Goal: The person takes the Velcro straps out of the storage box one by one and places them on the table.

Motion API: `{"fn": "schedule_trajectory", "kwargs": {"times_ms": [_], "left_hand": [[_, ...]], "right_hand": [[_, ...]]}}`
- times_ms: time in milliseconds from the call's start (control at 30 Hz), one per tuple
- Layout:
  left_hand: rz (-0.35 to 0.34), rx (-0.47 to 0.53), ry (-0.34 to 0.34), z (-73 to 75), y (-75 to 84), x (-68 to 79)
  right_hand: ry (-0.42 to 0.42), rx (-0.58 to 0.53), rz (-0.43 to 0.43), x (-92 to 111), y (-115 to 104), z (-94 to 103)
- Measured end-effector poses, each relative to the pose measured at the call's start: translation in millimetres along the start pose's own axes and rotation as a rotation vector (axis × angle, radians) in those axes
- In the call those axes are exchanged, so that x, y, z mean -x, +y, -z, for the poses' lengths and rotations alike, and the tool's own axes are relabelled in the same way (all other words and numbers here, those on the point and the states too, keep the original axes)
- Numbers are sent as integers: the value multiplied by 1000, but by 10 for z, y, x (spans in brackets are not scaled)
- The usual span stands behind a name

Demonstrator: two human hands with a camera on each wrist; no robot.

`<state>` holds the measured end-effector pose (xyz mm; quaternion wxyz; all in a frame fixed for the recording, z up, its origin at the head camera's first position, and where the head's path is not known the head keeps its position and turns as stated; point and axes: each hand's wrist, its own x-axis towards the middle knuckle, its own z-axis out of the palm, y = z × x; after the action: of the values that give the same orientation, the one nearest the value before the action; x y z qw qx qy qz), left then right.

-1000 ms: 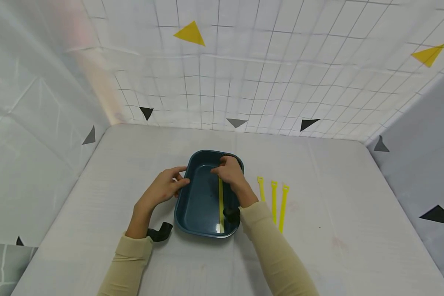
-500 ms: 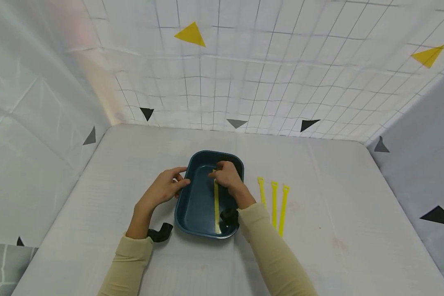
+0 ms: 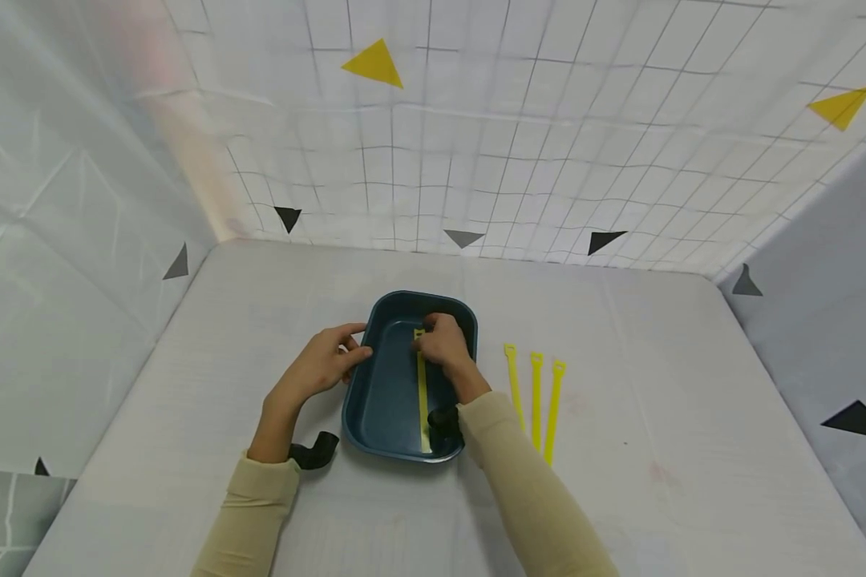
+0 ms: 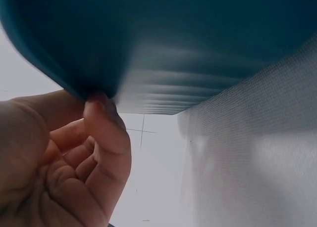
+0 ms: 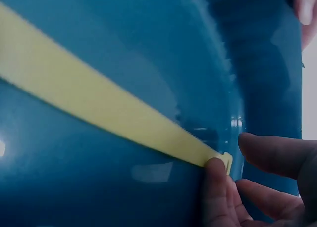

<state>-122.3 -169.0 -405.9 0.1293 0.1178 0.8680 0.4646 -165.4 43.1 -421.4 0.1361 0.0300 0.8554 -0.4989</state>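
Note:
A dark teal tray (image 3: pixel 390 401) lies on the table in the head view. My left hand (image 3: pixel 321 365) pinches its left rim between thumb and finger; the left wrist view shows the thumb (image 4: pixel 106 120) against the rim. Inside the tray, lengthwise, lies a yellow cable strap (image 3: pixel 422 401) with a slotted end at the far side. My right hand (image 3: pixel 443 343) reaches into the tray over that end. In the right wrist view one fingertip (image 5: pixel 216 168) touches the strap beside its slotted head, while the thumb (image 5: pixel 267 150) stands apart from it.
Several more yellow straps (image 3: pixel 536 393) lie side by side on the table right of the tray, partly behind the right sleeve (image 3: pixel 520 465). A black device (image 3: pixel 314 451) sits at the left wrist and another (image 3: pixel 443 421) at the right wrist. Gridded sheeting (image 3: pixel 462 160) stands behind.
The strap in the tray has shifted left, away from the tray's right wall, along with my right hand. Its slotted end now shows beside the fingers. My left hand stays on the rim.

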Motion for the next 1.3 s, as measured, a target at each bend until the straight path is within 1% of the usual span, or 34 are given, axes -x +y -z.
{"fn": "schedule_trajectory", "kwargs": {"times_ms": [167,300,467,667,967,1100,1300], "left_hand": [[-9,4,4,1,-2,0],[-9,3,5,-8,-11,-2],[0,9,2,-22,-17,-8],[7,20,5,-14,0,1],[11,15,10,-12,-13,4],[10,15,11,-14,-11,1],[11,17,12,-13,-3,-3]], "right_hand": [[59,127,8,-11,-7,-29],[99,231,44,-21,2,-47],[129,299,92,-32,26,-58],[133,308,106,-44,30,-59],[127,307,75,-57,10,-76],[127,271,85,-48,2,-74],[154,219,99,-44,-10,-64]]}}
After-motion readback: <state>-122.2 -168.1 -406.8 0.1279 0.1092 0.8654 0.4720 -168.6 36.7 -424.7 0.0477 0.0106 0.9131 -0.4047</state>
